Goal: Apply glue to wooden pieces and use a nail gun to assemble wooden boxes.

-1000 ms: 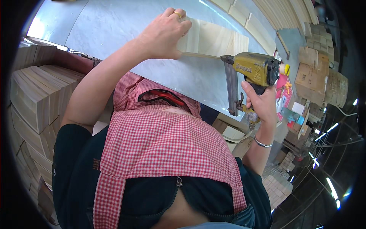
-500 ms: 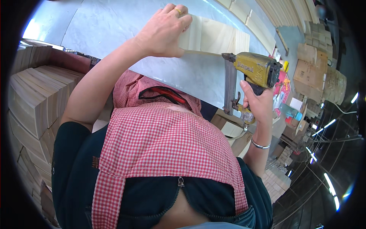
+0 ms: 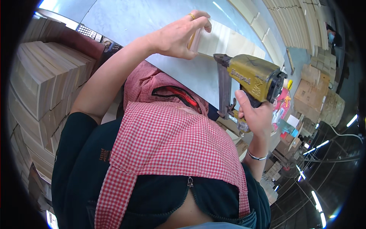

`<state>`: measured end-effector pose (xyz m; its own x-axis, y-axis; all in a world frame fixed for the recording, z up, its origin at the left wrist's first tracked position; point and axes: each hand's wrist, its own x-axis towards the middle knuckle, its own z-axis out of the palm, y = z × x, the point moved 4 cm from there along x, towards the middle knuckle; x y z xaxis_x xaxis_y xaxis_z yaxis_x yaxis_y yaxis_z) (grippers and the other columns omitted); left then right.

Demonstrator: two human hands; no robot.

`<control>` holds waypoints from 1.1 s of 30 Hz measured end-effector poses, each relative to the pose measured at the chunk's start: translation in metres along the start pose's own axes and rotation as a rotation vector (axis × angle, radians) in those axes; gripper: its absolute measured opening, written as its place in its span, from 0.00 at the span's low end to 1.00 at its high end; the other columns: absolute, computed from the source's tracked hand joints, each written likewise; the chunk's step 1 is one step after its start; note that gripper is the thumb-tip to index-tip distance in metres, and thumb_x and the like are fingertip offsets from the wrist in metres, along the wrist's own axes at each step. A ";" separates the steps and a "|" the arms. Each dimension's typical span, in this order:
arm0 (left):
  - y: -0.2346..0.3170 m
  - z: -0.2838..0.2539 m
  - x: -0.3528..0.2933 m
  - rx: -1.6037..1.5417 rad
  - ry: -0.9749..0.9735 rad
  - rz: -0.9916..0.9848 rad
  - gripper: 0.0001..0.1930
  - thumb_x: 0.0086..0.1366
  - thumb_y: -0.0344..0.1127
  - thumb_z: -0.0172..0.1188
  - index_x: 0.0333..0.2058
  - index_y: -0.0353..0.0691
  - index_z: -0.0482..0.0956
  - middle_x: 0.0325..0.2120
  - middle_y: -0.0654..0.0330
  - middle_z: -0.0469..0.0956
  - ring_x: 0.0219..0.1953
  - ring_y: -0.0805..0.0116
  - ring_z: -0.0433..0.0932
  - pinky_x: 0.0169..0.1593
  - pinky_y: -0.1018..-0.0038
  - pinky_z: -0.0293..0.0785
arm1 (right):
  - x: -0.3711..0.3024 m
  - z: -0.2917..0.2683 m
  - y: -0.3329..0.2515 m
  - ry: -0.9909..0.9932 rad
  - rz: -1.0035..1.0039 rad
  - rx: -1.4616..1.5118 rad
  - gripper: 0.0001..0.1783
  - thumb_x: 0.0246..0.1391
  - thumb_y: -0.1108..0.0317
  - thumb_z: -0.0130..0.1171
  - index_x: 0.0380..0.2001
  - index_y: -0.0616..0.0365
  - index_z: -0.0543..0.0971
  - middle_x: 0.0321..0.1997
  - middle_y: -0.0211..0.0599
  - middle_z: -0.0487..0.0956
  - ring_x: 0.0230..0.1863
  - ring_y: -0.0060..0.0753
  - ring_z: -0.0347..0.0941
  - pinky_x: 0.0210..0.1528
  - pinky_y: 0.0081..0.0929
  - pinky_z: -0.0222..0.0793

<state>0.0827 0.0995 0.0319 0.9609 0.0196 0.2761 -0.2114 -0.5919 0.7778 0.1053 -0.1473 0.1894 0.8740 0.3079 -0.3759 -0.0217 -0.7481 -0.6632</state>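
My right hand (image 3: 259,116) is wrapped round the handle of a yellow and black pneumatic nail gun (image 3: 253,74), thumb along its near side. Its dark nose is close to the near right part of a pale wooden piece (image 3: 232,40) on the table; I cannot tell whether they touch. My left hand (image 3: 181,38) spans the left end of that wooden piece, thumb at the near edge and fingers over the far side. A narrow brownish end face shows between thumb and forefinger.
The blue-grey table (image 3: 167,72) runs across in front of me. Long pale boards (image 3: 251,17) lie along its far side. Stacked wooden boards (image 3: 38,84) stand at my left. Cardboard boxes (image 3: 309,95) and a bottle with a blue cap (image 3: 288,128) are at the right.
The nail gun has come nearer, and its nose has shifted slightly left and tilted. My left hand's fingers have spread, baring the wooden piece's end face. The whole view has turned a little.
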 end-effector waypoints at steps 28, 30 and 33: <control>-0.007 -0.001 -0.042 -0.151 0.453 -0.084 0.44 0.47 0.24 0.58 0.68 0.43 0.60 0.72 0.51 0.55 0.70 0.47 0.61 0.71 0.51 0.62 | 0.019 0.024 -0.032 -0.007 -0.075 -0.024 0.14 0.55 0.69 0.70 0.40 0.66 0.80 0.22 0.31 0.79 0.13 0.18 0.67 0.14 0.16 0.59; -0.007 -0.002 -0.045 -0.166 0.486 -0.089 0.43 0.47 0.22 0.56 0.67 0.43 0.61 0.71 0.50 0.56 0.70 0.47 0.61 0.71 0.51 0.61 | 0.026 0.026 -0.036 -0.013 -0.074 -0.023 0.14 0.55 0.69 0.71 0.40 0.66 0.80 0.22 0.31 0.79 0.13 0.18 0.67 0.14 0.16 0.59; -0.007 -0.003 -0.049 -0.182 0.520 -0.096 0.41 0.48 0.20 0.54 0.66 0.42 0.63 0.71 0.49 0.57 0.70 0.47 0.61 0.72 0.51 0.60 | 0.031 0.029 -0.040 -0.021 -0.070 -0.024 0.15 0.55 0.68 0.71 0.41 0.66 0.80 0.22 0.32 0.79 0.12 0.18 0.66 0.14 0.16 0.59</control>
<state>0.0365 0.1055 0.0147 0.7723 0.4890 0.4055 -0.1988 -0.4201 0.8854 0.1193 -0.0906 0.1851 0.8627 0.3723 -0.3423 0.0516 -0.7382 -0.6726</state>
